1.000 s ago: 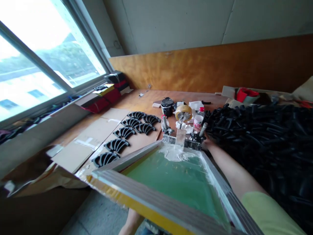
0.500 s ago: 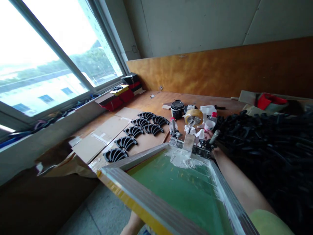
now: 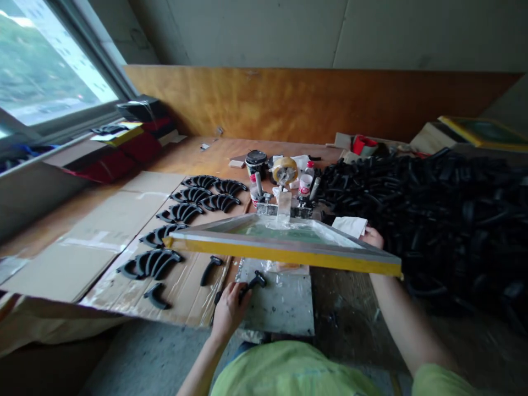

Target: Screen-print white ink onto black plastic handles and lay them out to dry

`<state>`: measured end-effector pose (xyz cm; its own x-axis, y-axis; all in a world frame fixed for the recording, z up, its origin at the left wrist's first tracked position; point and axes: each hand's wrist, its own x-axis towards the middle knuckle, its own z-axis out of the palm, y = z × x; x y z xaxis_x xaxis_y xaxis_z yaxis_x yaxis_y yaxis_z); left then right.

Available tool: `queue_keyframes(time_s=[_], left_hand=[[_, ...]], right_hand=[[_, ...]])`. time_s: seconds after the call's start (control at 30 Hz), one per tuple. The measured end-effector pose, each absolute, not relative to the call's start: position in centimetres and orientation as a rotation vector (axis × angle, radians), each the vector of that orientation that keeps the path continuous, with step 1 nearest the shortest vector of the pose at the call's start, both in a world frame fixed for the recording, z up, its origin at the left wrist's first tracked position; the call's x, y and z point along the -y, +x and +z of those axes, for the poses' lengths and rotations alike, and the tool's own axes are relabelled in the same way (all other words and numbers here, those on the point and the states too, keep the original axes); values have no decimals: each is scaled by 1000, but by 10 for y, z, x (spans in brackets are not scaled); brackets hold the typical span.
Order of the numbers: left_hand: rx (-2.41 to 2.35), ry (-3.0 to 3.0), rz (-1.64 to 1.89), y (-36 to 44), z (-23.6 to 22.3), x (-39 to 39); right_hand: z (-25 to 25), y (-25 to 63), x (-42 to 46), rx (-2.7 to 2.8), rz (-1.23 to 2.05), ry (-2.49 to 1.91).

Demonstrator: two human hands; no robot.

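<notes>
My left hand (image 3: pixel 231 309) is closed around a black curved plastic handle (image 3: pixel 258 279), over the front of a grey base plate (image 3: pixel 284 308). My right hand (image 3: pixel 373 237) pinches a folded white tissue (image 3: pixel 350 226) beside the right side of a screen-printing frame (image 3: pixel 284 254). That frame has yellow tape on its front edge and green mesh inside. It is tilted up above the plate, fixed at the back in a hinge clamp (image 3: pixel 266 209). A loose black handle (image 3: pixel 210 270) lies on the cardboard left of my left hand, another (image 3: pixel 157 296) further left.
Rows of black handles (image 3: pixel 150 264) rest on cardboard (image 3: pixel 103 220) at the left. A large heap of black parts (image 3: pixel 412 209) covers the right side. Behind the clamp stand a black pot (image 3: pixel 256 160), a tape roll (image 3: pixel 285 171) and a paper cup (image 3: pixel 305 184).
My view has swung right and backed off, so the frame looks flatter and both hands show. My right hand has left the clamp area and now holds tissue. The left now shows gripping a handle.
</notes>
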<state>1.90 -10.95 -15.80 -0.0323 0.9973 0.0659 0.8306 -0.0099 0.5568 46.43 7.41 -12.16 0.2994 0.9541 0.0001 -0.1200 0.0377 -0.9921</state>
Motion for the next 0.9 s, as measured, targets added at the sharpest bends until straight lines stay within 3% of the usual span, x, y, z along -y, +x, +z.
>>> queue_keyframes(time_s=[0.13,0.3,0.43,0.63,0.73,0.9], left_hand=[[-1912,1939,731,21,-146,106],[-1624,1747,872,56,-106,95],[-1313,1396,906,82,-93,84],[-1385,1218,949,67,-107,86],[-1441,1331,895,49,-114,96],[-1904,1777,762,30,-127,110]], right_hand=[[-113,442,-12,517,1253,-1028],[-111,354,39,417,1527,-978],[-106,278,59,551,1710,-985],[-103,234,66,1036,1721,-1132],[-110,232,62,1365,1594,-1346],[-113,222,46,1824,849,-1408]])
